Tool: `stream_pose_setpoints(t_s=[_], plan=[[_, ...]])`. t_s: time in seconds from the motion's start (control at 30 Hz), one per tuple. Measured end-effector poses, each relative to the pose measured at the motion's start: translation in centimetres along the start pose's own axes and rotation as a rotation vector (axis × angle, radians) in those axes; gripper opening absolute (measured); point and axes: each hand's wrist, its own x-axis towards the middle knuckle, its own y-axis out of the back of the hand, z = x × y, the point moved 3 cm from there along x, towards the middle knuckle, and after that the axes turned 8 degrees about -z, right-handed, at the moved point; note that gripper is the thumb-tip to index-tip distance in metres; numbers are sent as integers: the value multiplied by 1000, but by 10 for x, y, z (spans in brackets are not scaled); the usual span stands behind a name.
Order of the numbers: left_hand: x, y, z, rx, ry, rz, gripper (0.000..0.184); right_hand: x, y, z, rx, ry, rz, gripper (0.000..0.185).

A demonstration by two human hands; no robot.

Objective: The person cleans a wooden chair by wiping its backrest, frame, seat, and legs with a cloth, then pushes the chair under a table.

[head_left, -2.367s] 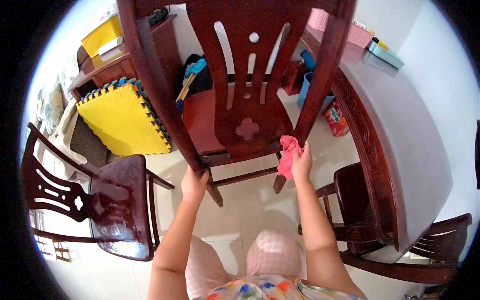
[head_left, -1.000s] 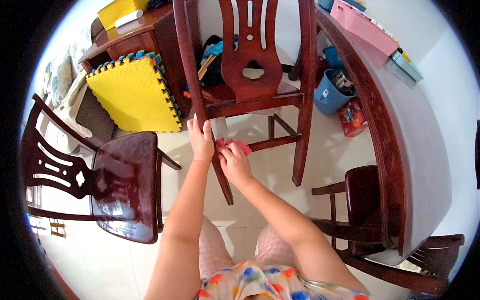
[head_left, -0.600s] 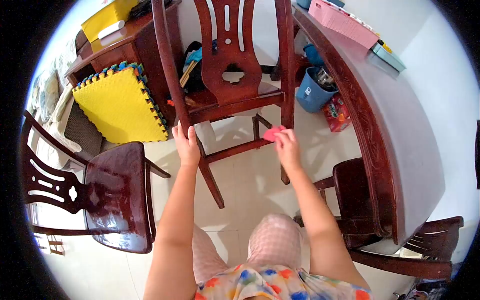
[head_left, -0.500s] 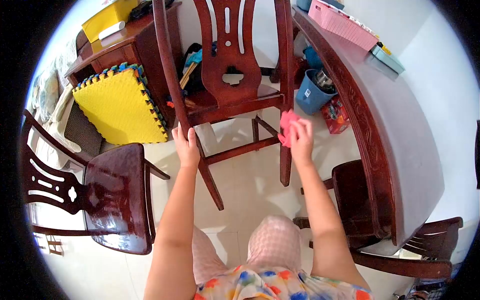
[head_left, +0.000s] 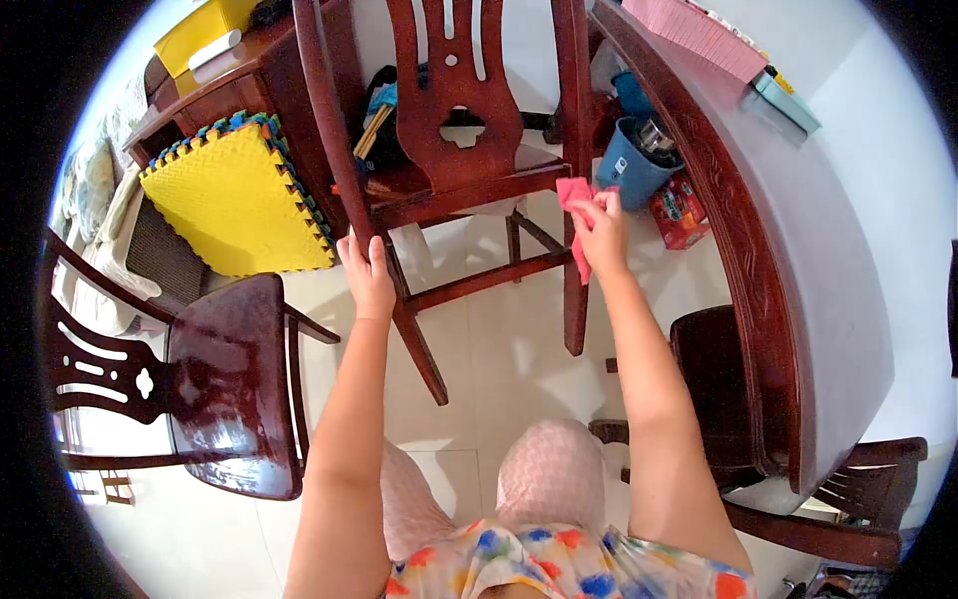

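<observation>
A dark red wooden chair (head_left: 459, 150) stands in front of me, its slatted back facing me. My left hand (head_left: 367, 278) grips its left rear upright, the fingers wrapped around the wood just below seat height. A pink cloth (head_left: 576, 205) is pinched in my right hand (head_left: 602, 232), against the chair's right rear leg just below the seat. Part of the cloth hangs down along that leg.
A second dark chair (head_left: 228, 384) is at the left. Yellow foam mats (head_left: 239, 200) lean on a wooden cabinet (head_left: 284, 90). To the right are a long table (head_left: 818, 270), a blue bin (head_left: 634, 170), a red package (head_left: 681, 212) and more chairs (head_left: 711, 379).
My right hand moved with the pink cloth from the left leg across to the right leg, then up along it. My left hand stays on the left upright.
</observation>
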Motion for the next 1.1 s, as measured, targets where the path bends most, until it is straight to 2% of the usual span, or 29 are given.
stream_pose_setpoints(t_s=[0.1,0.23,0.37,0.57,0.7,0.83,0.87,0.97,1.07,1.1], plan=[[1,1,4,27,34,11,46,-37,-10,13,17,-54,-51,16],[-1,2,7,13,-11,39,45,-83,-15,18,82,-66,-10,20],[-7,6,7,-1,-2,-23,45,-101,-21,19,38,-31,98,23],[-12,8,8,-4,13,-41,48,-144,-31,22,14,-48,91,22],[-2,6,8,-18,60,-43,49,-198,-44,43,-66,-37,-103,23],[6,5,8,-41,102,-37,51,-226,-47,46,-158,12,-187,23],[7,4,7,-43,107,-40,51,-231,-49,49,-152,-34,-248,24],[8,1,0,-61,110,-27,52,-210,-33,21,-151,-21,-298,28],[10,1,0,-55,115,-30,52,-141,-21,-21,-277,212,-226,32],[12,1,0,-47,118,-37,52,-126,-29,-19,-368,229,-265,33]])
